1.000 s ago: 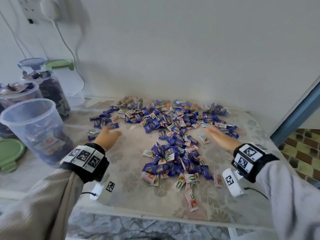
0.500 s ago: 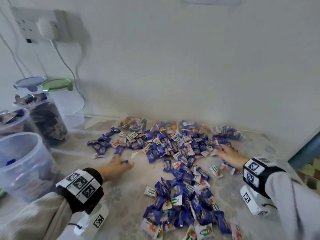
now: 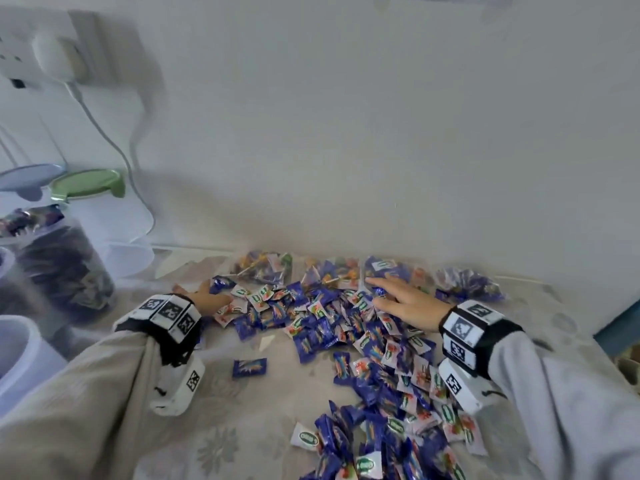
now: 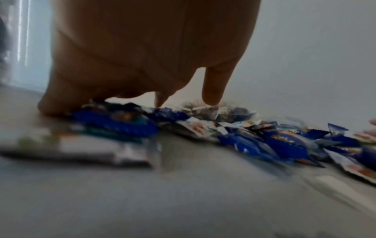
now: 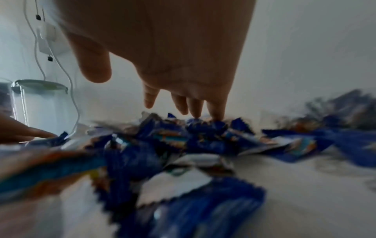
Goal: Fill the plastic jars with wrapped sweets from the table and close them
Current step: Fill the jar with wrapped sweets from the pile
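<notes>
A wide heap of blue and white wrapped sweets [image 3: 322,320] covers the patterned table [image 3: 242,427], reaching from the wall down to the near right. My left hand [image 3: 207,297] lies flat at the heap's left edge, fingers straight and touching the sweets [image 4: 126,124]. My right hand [image 3: 405,299] lies over the heap's far right part, fingers stretched out, their tips on the sweets [image 5: 203,127]. Neither hand holds anything. An open clear plastic jar [image 3: 20,355] stands at the left edge. Behind it stands a jar full of dark sweets [image 3: 65,271].
A jar with a green lid [image 3: 86,183] and another with a blue lid [image 3: 29,176] stand by the wall at the left. A white charger cable [image 3: 114,147] hangs from a wall socket [image 3: 52,57]. Bags of sweets [image 3: 263,268] lie along the wall.
Both hands have reached further toward the wall and closed in on the far part of the heap from either side. The head view has tilted up and moved nearer.
</notes>
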{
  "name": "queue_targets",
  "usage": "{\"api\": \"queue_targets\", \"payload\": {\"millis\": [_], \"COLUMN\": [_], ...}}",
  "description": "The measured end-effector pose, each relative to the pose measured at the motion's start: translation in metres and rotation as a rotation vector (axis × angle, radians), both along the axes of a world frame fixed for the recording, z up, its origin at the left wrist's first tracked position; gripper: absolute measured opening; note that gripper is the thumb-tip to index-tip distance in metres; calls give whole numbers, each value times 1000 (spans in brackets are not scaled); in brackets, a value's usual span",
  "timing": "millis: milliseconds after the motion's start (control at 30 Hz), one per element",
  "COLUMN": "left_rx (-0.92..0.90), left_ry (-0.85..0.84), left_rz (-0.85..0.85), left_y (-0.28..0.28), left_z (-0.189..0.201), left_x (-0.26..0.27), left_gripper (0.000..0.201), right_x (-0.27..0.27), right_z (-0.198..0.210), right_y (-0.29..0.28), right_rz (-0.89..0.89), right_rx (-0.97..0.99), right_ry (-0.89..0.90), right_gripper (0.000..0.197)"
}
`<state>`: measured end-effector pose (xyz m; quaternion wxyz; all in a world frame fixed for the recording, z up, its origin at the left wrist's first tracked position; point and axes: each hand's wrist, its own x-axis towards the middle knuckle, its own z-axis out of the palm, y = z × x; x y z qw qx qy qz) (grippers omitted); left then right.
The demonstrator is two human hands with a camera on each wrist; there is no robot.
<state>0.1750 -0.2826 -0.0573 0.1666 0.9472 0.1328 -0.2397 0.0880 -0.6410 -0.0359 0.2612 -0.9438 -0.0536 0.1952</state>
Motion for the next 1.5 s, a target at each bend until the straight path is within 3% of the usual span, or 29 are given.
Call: {"api": "queue_targets", "payload": {"millis": [167, 333, 433, 500, 600, 700, 867, 967, 1167, 1333, 1400, 1500], "left_rx": [79, -111, -221, -350, -476, -335, -80, 41, -31, 23, 46, 54], "left_ry": [48, 123, 202, 192, -14, -210, -61, -67, -73, -34, 20, 51], "left_rz": [-192, -357, -497, -481, -294, -164, -100, -111, -42, -80, -136, -314], "left_y": [-35, -68, -77, -71, -57, -45, -34, -34, -35, -44, -48, -56], "left_z": [-3, 6, 26, 42, 52, 46, 23, 11, -8, -8, -6, 5], "left_x": [-17, -55, -85, -93, -78, -40, 11, 21, 26, 2, -10, -18], "left_gripper": [80, 67, 61, 51, 37, 33, 46, 50, 51, 70, 62, 40], "right_x": [4, -24, -40, -41, -22, 13, 54, 54, 17, -17, -25, -22], "right_z": [-17, -6, 9, 25, 51, 56, 21, 0, 5, 16, 31, 49], "right_y": [23, 43, 54, 62, 78, 89, 105, 118, 122, 110, 107, 106], "right_rz": [178, 380, 489, 537, 476, 376, 405, 453, 658, 733, 707, 582], "right_rx": [-112, -110, -37, -54, -111, -57, -218, -326, -319, -214, -146, -52], "right_ry": [113, 110, 246, 332, 213, 70, 94, 121, 170, 349, 433, 343], "right_gripper": [56, 57, 51, 48, 51, 43, 60, 64, 60, 58, 51, 50]}}
